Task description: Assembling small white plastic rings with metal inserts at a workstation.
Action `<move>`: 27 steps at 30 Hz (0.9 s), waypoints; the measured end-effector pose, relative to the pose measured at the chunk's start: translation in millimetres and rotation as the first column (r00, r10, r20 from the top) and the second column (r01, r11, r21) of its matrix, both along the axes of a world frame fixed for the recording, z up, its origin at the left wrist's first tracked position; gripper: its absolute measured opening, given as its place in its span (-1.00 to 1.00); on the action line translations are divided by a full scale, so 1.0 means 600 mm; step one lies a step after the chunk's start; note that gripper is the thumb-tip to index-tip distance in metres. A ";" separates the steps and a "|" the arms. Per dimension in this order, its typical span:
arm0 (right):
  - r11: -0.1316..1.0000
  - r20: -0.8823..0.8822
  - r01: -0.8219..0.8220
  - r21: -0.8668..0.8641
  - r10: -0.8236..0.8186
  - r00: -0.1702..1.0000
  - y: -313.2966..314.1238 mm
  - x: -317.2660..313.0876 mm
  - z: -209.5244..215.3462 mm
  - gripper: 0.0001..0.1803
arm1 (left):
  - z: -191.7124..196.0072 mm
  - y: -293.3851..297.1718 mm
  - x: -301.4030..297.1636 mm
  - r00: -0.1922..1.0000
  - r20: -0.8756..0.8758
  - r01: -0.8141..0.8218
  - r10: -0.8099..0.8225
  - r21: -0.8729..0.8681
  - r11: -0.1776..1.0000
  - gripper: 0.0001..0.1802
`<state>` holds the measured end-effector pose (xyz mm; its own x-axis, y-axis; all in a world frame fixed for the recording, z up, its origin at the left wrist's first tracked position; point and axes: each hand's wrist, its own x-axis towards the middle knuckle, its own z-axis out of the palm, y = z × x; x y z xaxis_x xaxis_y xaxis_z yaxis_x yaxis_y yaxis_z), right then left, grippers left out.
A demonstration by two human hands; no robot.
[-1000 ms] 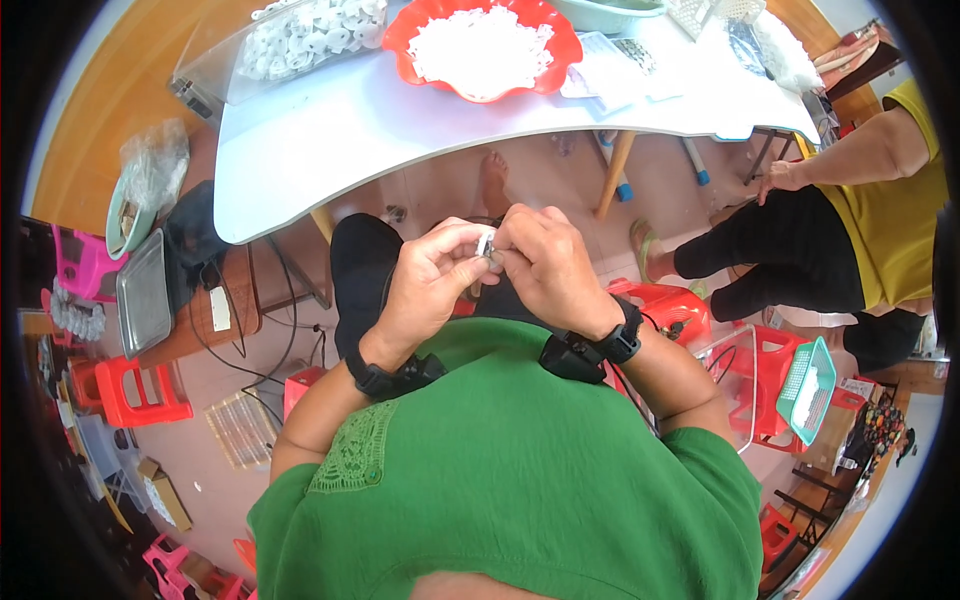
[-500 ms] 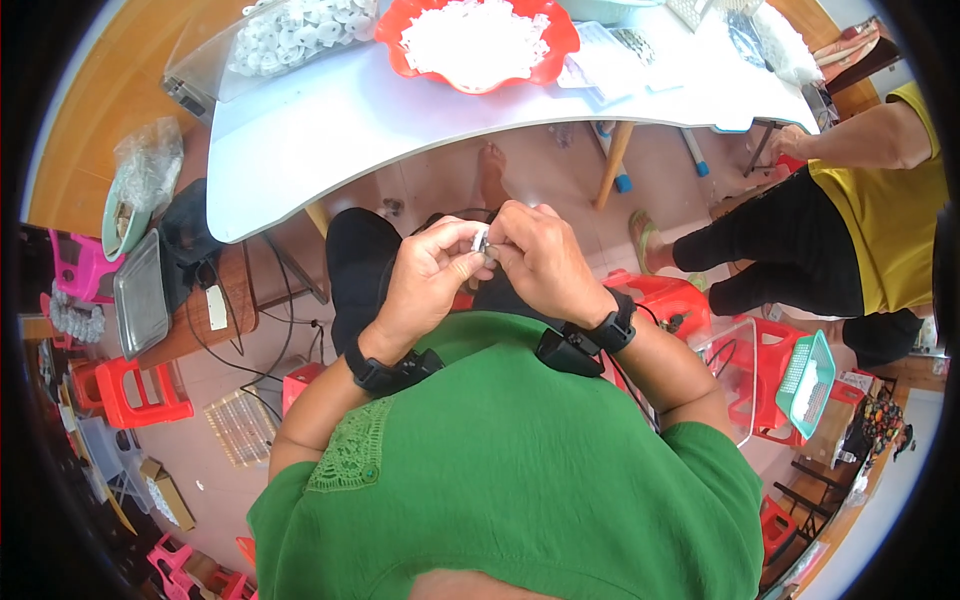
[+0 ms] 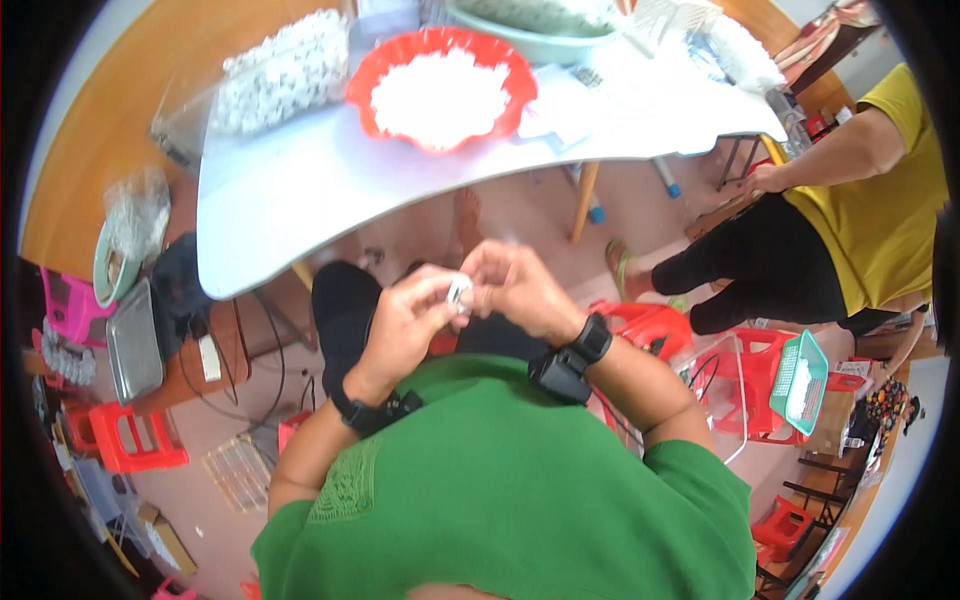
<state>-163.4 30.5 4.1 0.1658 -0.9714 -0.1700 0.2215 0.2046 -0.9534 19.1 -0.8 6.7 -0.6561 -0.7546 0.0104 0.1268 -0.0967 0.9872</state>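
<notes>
My left hand (image 3: pixel 405 325) and my right hand (image 3: pixel 515 290) meet in front of my chest, above my lap. Both pinch one small white part (image 3: pixel 459 293) between their fingertips. I wear a green shirt and a black band on each wrist. Ahead of the hands stands a white table (image 3: pixel 300 190). On it sits a red scalloped bowl (image 3: pixel 440 85) heaped with small white pieces. To its left lies a clear bag of white pieces (image 3: pixel 280 75).
A person in a yellow top and black trousers (image 3: pixel 850 210) stands at the right, one hand on the table edge. Red plastic stools (image 3: pixel 720 370) and a teal basket (image 3: pixel 800 375) sit at the right. A metal tray (image 3: pixel 135 340) and red stools lie at the left.
The view has tilted down, so the table and bowl sit lower in the picture. My hands stay together on the small white part.
</notes>
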 end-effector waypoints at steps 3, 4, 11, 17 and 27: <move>1.000 -0.010 -0.004 0.009 0.004 1.000 -0.002 0.008 -0.002 -0.87 | -0.006 -0.001 0.006 0.998 -0.062 -0.015 0.017 0.018 1.000 -0.76; 1.000 0.005 -0.004 0.015 0.004 1.000 -0.004 0.009 -0.005 -0.87 | -0.008 -0.001 0.009 0.997 -0.074 -0.009 0.010 0.002 1.000 -0.76; 1.000 -0.028 -0.007 0.024 0.007 1.000 -0.007 0.006 0.034 -0.84 | 0.006 -0.012 0.004 0.996 -0.074 -0.037 0.053 0.210 0.977 -0.77; 0.996 0.027 -0.031 0.089 0.029 0.999 -0.017 -0.009 0.029 -0.83 | -0.003 -0.018 -0.005 0.973 -0.230 0.013 0.036 0.208 0.978 -0.76; 1.000 0.149 0.008 -0.029 -0.004 0.989 -0.059 0.014 0.068 -0.81 | 0.025 -0.067 0.027 0.923 -0.384 0.065 0.036 0.249 0.966 -0.64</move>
